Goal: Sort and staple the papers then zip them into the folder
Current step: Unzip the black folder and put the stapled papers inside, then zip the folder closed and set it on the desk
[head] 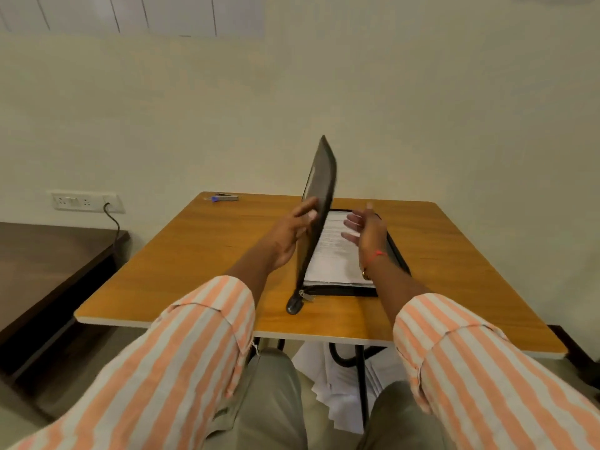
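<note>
A black zip folder (319, 180) lies on the wooden table (194, 254) with its cover standing almost upright. My left hand (289, 235) holds that raised cover from the left side, fingers along its edge. White printed papers (334, 251) lie in the folder's lower half. My right hand (365, 230) hovers over the papers with fingers spread and relaxed, holding nothing. The zip pull (305, 295) hangs at the folder's near corner. A stapler (224, 198) with a blue part lies at the table's far left corner.
A wall stands right behind the table. A wall socket (86, 201) with a plugged cable is at the left, above a dark low table (48, 264). White cloth or paper (341, 384) lies on the floor under the table, between my knees.
</note>
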